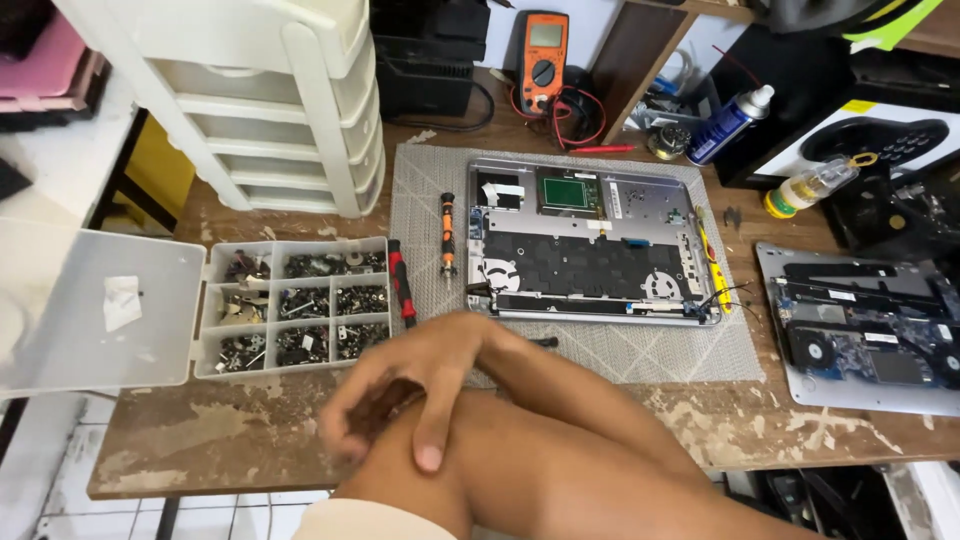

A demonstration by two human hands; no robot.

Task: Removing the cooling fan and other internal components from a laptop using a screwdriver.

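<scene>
— What did you see closest to you?

— My right hand [430, 375] lay over my other arm, its fingers loose and a bit apart, holding nothing I could see. My left hand [350, 425] was tucked under it and blurry, so I could not tell if its fingers were open or closed.

— And the screw box [300, 243]?

— It sat on the table [200, 440] just past my fingers, a little to the left, not touching them. Its lid was flipped open. The red screwdriver [402, 285] lay beside it on the mat [620, 350].

— What worried you?

— The box was open and full of tiny screws. I thought a bump from my arm could tip it and mix them up. Farther back lay the open laptop [590, 240] with its bare parts, where I thought a stray screw could get lost.
</scene>
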